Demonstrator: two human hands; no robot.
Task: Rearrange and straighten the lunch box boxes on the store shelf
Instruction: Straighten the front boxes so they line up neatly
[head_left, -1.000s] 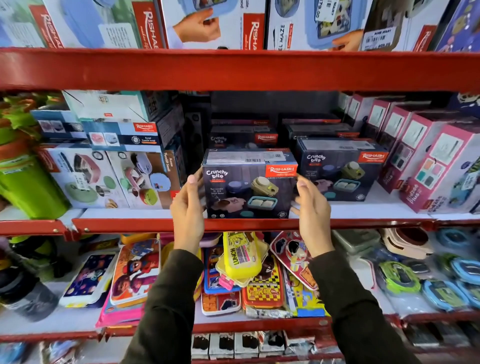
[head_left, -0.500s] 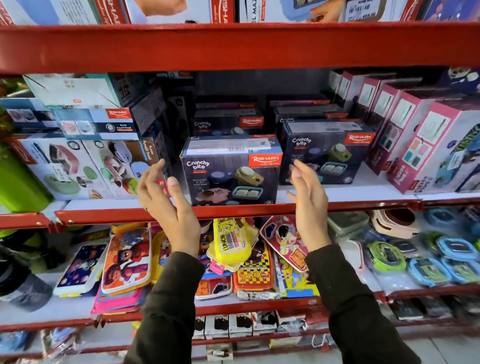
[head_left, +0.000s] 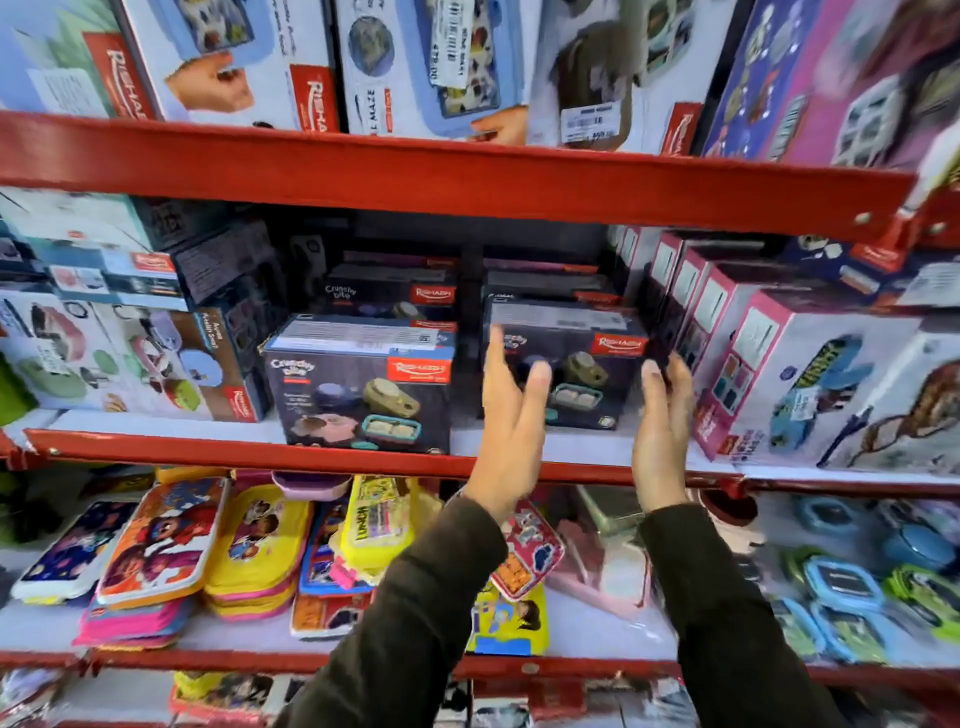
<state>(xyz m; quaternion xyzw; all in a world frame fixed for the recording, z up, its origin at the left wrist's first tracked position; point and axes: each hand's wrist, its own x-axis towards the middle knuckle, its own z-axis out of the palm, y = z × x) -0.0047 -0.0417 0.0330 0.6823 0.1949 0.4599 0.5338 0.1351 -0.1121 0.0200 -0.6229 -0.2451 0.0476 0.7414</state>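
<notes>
Two dark "Crunchy bite" lunch box boxes stand side by side on the middle red shelf (head_left: 363, 462). The left box (head_left: 358, 395) sits at the shelf's front edge, untouched. The right box (head_left: 587, 364) sits further back. My left hand (head_left: 511, 415) is raised in front of the right box's left side, fingers spread. My right hand (head_left: 662, 415) is at that box's right side, fingers apart near its corner. Neither hand grips anything. More dark boxes are stacked behind both.
Pink and white boxes (head_left: 810, 384) lean in a row at the right. White and teal boxes (head_left: 119, 358) are stacked at the left. Blue-white boxes (head_left: 415, 62) fill the top shelf. Flat colourful lunch boxes (head_left: 161, 540) and round containers (head_left: 841, 587) lie on the lower shelf.
Both hands let go of the left dark box and moved right, now flanking the right dark box. The view shifted right and tilted.
</notes>
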